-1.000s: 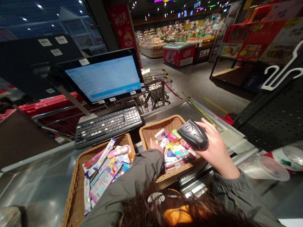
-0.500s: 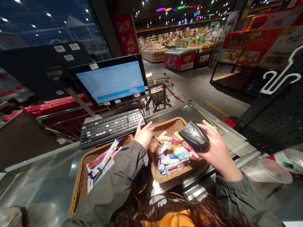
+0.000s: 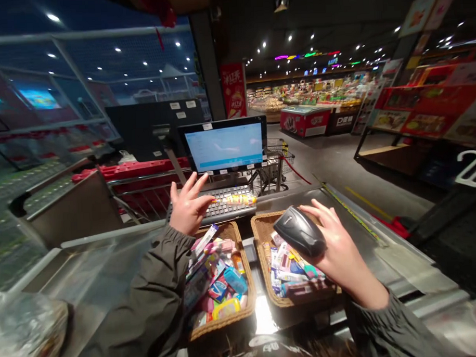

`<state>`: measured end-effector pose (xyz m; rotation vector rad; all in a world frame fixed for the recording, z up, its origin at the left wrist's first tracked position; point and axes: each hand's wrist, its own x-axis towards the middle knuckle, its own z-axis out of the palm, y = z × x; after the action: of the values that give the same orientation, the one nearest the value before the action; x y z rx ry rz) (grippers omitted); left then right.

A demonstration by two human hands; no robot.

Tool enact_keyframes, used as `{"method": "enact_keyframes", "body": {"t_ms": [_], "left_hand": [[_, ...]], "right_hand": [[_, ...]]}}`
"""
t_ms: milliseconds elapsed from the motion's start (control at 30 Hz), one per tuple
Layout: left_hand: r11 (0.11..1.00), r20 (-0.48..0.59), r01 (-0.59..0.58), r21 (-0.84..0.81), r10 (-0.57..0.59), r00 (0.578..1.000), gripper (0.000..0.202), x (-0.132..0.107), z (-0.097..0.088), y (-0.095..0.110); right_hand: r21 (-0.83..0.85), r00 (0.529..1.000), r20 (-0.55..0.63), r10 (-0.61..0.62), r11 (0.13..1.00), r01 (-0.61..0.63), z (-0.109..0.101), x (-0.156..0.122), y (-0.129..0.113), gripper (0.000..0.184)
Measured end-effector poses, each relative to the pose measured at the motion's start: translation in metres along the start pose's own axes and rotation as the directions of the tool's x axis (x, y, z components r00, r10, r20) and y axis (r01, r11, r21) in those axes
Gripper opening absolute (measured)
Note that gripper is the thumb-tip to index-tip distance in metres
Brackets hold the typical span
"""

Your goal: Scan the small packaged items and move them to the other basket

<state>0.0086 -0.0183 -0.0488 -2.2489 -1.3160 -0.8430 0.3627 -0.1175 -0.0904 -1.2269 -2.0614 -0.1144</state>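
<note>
My left hand (image 3: 189, 205) is raised over the near edge of the keyboard (image 3: 238, 191), upper fingers spread. At its thumb tip is one end of a slim yellow packet (image 3: 241, 200) with a red tip, lying across my view of the keys; its exact kind is unclear. My right hand (image 3: 337, 245) is wrapped round a black barcode scanner (image 3: 299, 231), above the right wicker basket (image 3: 270, 296). Small colourful packaged goods (image 3: 285, 263) fill that basket. Below my left hand, the left wicker basket (image 3: 246, 308) holds more packages, partly hidden by my sleeve.
A monitor (image 3: 227, 146) stands behind the keyboard. Both baskets rest on a metal counter (image 3: 97, 277). A clear plastic bag (image 3: 26, 326) lies at the near left. Beyond the counter are a shopping cart (image 3: 274, 169) and, at right, a red display shelf (image 3: 423, 107).
My left hand has moved left from the right basket to the keyboard, with the yellow packet now at its thumb. The scanner stays in my right hand. My view has swung left.
</note>
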Motion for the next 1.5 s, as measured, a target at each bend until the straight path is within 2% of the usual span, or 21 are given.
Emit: {"method": "enact_keyframes", "body": {"t_ms": [167,467,767,1000,1300,1500], "left_hand": [[0.999,-0.038,0.026,0.024,-0.025,0.999,0.026,-0.018,-0.017,-0.015],[0.995,-0.03,0.096,-0.007,-0.096,0.995,0.024,-0.044,-0.034,-0.038],[0.991,-0.045,0.135,-0.021,-0.136,0.99,0.025,-0.067,-0.037,-0.064],[0.981,-0.038,0.186,-0.052,-0.188,0.982,0.028,-0.082,-0.039,-0.076],[0.964,0.087,0.256,-0.077,-0.249,0.965,0.027,-0.118,-0.024,-0.094],[0.954,0.26,0.287,-0.088,-0.256,0.931,0.026,-0.155,-0.003,-0.102]], "right_hand": [[0.024,0.997,-0.017,-0.07,0.997,0.071,0.013,0.015,-0.028,0.029],[0.073,0.992,0.027,-0.122,0.99,0.119,0.029,0.021,-0.062,0.032],[0.08,0.988,0.071,-0.136,0.988,0.131,0.04,0.02,-0.087,0.029],[0.068,0.988,0.109,-0.11,0.992,0.103,0.052,0.019,-0.099,0.032],[0.07,0.979,0.193,-0.064,0.996,0.051,0.065,0.014,-0.108,0.034],[0.065,0.973,0.223,-0.057,0.997,0.043,0.074,0.012,-0.111,0.037]]}}
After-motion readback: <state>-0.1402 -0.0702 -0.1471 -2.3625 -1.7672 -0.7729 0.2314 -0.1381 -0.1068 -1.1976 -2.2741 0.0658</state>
